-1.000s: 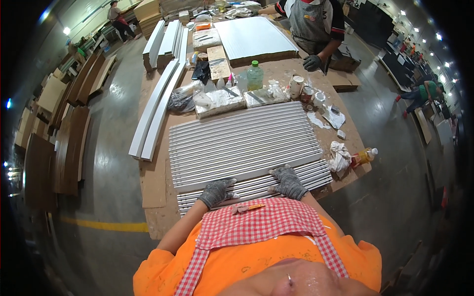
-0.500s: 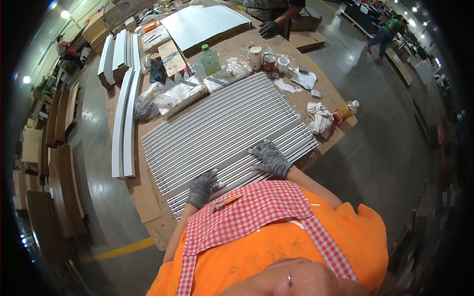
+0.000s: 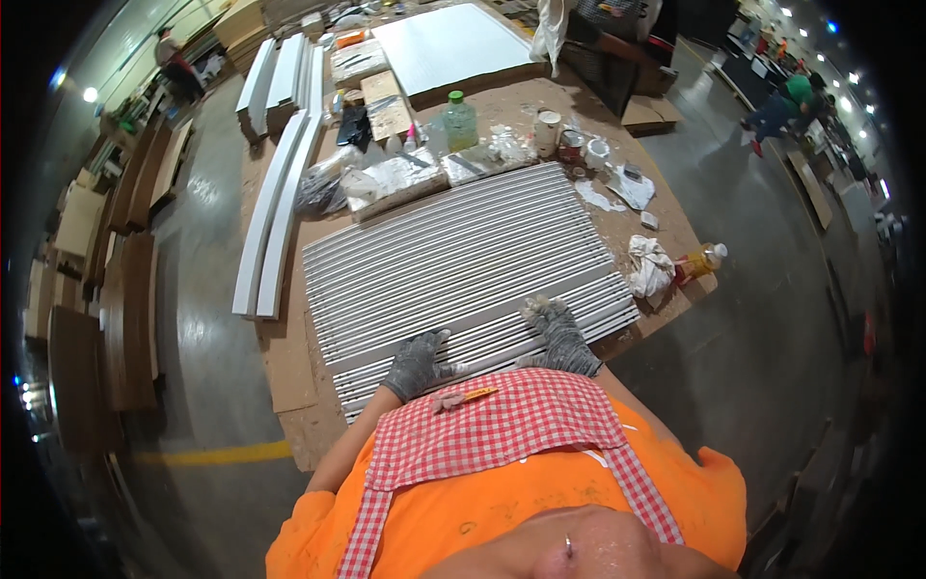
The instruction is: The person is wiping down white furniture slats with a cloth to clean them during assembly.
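Observation:
Many thin white strips (image 3: 434, 256) lie side by side in a rectangular bed on the worktable, with dark lines between them. A wider grey band (image 3: 376, 357) runs across the bed on my side. My left hand (image 3: 415, 367), in a grey knit glove, rests on the near strips with thumb and fingers apart. Farther right, my right hand (image 3: 561, 338) lies on the strips by the grey band. Its fingers point away from me, and its glove has pale, stained fingertips. Neither hand visibly holds a separate thing. The undersides of my fingers are hidden.
Wrapped blocks (image 3: 400, 183), a green bottle (image 3: 460, 124), cans (image 3: 547, 133) and a crumpled white rag (image 3: 651, 265) border the strips. A yellow bottle (image 3: 702, 261) stands at the right edge. Long white boards (image 3: 280, 227) lie left, a white panel (image 3: 453, 48) beyond. A co-worker (image 3: 617, 39) is at the far side.
The whole view has shifted; my hands stay on the near strips, the right one slightly closer to me. The co-worker's gloved hand has left the white panel's corner; white material now hangs there.

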`<state>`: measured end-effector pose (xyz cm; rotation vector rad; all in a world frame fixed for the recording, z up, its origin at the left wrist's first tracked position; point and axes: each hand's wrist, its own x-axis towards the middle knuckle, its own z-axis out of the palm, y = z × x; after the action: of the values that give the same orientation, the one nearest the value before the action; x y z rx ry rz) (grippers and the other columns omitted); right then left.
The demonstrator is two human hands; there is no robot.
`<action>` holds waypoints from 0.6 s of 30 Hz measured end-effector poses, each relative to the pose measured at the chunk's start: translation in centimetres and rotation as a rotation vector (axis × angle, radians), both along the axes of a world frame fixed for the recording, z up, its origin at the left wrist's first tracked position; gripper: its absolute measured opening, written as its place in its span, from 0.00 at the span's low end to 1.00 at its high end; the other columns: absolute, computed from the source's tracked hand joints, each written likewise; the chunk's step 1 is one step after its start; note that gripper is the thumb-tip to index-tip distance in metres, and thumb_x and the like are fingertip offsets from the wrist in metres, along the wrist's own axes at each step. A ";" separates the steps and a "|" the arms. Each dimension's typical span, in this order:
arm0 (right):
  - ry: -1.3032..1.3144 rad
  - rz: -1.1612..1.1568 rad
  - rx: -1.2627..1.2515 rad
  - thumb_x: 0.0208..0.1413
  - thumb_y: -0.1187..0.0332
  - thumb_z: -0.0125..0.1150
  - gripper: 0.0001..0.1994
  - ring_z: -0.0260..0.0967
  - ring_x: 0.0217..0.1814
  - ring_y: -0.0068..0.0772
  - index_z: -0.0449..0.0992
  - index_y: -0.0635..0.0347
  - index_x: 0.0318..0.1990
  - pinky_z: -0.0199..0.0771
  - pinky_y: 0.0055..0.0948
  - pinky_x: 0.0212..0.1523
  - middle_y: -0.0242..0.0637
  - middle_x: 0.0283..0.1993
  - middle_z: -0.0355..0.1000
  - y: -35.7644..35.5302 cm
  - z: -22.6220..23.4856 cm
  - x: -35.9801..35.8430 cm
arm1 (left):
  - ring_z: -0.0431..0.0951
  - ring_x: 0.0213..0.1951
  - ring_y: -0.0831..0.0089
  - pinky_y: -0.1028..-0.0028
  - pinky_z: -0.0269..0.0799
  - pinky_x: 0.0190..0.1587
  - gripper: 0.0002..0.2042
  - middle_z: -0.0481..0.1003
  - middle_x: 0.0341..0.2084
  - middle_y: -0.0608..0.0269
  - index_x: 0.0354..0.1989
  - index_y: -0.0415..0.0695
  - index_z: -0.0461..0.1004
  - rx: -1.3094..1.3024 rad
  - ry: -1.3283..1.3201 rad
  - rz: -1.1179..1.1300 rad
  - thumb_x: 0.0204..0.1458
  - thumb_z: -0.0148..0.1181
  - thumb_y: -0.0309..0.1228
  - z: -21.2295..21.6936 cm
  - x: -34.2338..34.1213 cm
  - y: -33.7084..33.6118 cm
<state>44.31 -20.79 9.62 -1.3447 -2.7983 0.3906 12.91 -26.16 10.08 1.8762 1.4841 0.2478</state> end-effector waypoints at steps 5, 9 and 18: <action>-0.159 0.119 -0.069 0.42 0.32 0.51 0.53 0.29 0.76 0.44 0.44 0.64 0.68 0.23 0.43 0.72 0.47 0.72 0.38 -0.6 0.0 0.9 | 0.70 0.52 0.57 0.64 0.65 0.56 0.37 0.71 0.48 0.51 0.54 0.42 0.67 0.087 0.030 0.015 0.34 0.74 0.44 -1.4 0.3 -0.5; -0.172 0.169 -0.032 0.36 0.32 0.56 0.57 0.35 0.75 0.44 0.43 0.61 0.69 0.23 0.43 0.72 0.46 0.71 0.44 0.4 1.7 -0.4 | 0.72 0.48 0.57 0.66 0.70 0.52 0.33 0.73 0.45 0.53 0.49 0.43 0.71 -0.125 -0.010 0.019 0.32 0.75 0.42 -1.8 0.7 0.9; -0.162 0.124 -0.163 0.27 0.42 0.71 0.56 0.52 0.66 0.40 0.52 0.59 0.66 0.29 0.43 0.72 0.41 0.57 0.61 0.4 3.1 -1.6 | 0.67 0.55 0.50 0.63 0.63 0.58 0.56 0.63 0.55 0.41 0.64 0.35 0.48 0.095 0.173 -0.260 0.30 0.73 0.53 0.4 8.1 3.9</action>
<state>42.75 -20.35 12.75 -1.2888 -3.0534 0.5478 21.06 -22.29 10.52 2.1893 1.3388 0.0338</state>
